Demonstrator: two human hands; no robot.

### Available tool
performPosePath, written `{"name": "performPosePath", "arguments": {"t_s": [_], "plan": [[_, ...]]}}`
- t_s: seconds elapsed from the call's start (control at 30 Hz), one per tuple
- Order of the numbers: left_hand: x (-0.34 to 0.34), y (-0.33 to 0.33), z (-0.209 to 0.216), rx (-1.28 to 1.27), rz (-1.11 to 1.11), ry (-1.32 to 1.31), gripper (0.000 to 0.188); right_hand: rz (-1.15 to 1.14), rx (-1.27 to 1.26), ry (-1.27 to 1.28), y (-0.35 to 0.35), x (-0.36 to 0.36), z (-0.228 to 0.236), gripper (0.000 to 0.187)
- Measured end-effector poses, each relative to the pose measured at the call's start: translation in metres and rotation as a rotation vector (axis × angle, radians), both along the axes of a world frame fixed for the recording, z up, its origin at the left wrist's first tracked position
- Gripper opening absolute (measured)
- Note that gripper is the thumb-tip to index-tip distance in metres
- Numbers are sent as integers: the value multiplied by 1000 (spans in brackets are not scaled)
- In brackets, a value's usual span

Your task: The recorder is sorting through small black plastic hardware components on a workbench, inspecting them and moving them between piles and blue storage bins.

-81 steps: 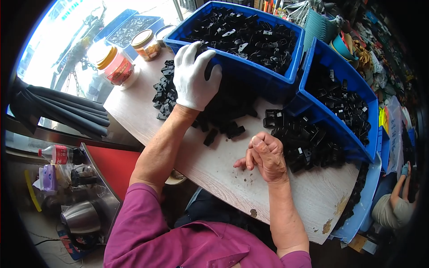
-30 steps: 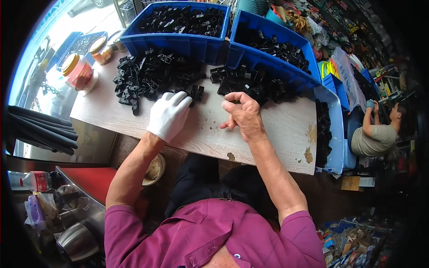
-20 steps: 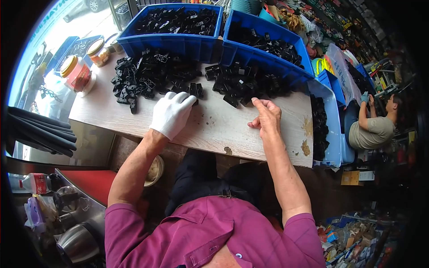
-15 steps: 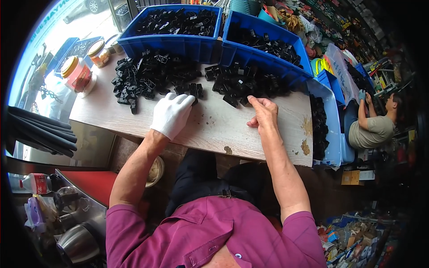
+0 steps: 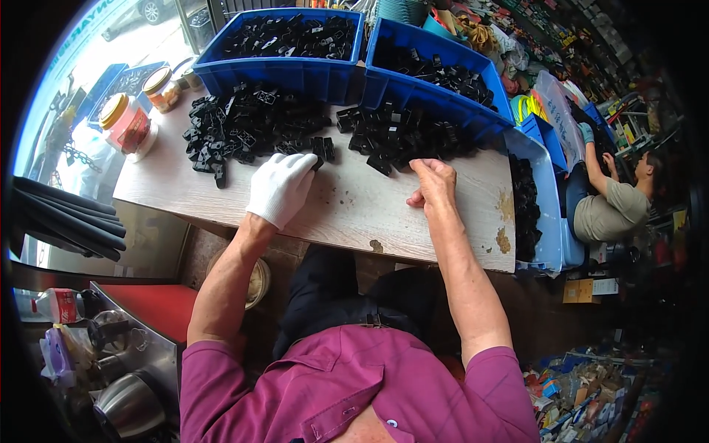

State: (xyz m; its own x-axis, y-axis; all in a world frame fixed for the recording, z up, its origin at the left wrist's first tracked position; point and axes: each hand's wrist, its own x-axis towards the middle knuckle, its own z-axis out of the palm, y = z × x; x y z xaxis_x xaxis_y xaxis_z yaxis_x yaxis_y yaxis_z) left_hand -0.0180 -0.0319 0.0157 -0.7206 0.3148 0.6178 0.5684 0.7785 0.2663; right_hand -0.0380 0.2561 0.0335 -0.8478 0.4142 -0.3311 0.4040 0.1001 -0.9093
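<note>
My left hand (image 5: 281, 190), in a white knitted glove, rests at the front edge of the left pile of small black plastic parts (image 5: 240, 122). Its fingers are curled closed, and a dark bit of one black part (image 5: 318, 164) shows at the fingertips. Just beyond them stands a pair of black blocks (image 5: 323, 148). Bare, my right hand (image 5: 436, 183) is at the near side of the right pile of black parts (image 5: 399, 136), thumb and forefinger pinched together. Whatever is between those fingertips is hidden or too small to name.
Two blue bins (image 5: 281, 80) of black parts stand behind the piles on the wooden table (image 5: 347, 221). Lidded jars (image 5: 127, 125) sit at the left. A light-blue tub (image 5: 548, 214) adjoins the right edge; beyond it a co-worker (image 5: 613, 203) sits.
Both my hands stay in nearly the same place, with the left fingers shifting slightly. The co-worker's gloved hand has moved up and away from the other hand.
</note>
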Motion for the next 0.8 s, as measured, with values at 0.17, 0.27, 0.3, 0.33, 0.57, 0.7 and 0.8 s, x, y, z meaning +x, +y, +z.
{"name": "performPosePath", "arguments": {"t_s": [0.17, 0.27, 0.3, 0.33, 0.57, 0.7, 0.8], "plan": [[-1, -2, -3, 45, 10, -3, 24, -24, -48, 18, -2, 1, 1, 29], [0, -2, -2, 51, 11, -6, 22, -20, -63, 18, -3, 2, 1, 30], [0, -2, -2, 51, 10, -6, 22, -5, -44, -10, -3, 0, 1, 32], [1, -2, -1, 60, 9, -3, 22, 10, -24, -38, -3, -2, 1, 33], [0, -2, -2, 87, -2, 21, 23, -4, 0, -70, -6, -9, 4, 31], [0, -3, -3, 87, -3, 14, 23, -17, -12, -55, -7, -11, 4, 28], [-1, -4, -3, 101, 11, 9, 23, -19, -21, -37, -5, -10, 1, 25]]}}
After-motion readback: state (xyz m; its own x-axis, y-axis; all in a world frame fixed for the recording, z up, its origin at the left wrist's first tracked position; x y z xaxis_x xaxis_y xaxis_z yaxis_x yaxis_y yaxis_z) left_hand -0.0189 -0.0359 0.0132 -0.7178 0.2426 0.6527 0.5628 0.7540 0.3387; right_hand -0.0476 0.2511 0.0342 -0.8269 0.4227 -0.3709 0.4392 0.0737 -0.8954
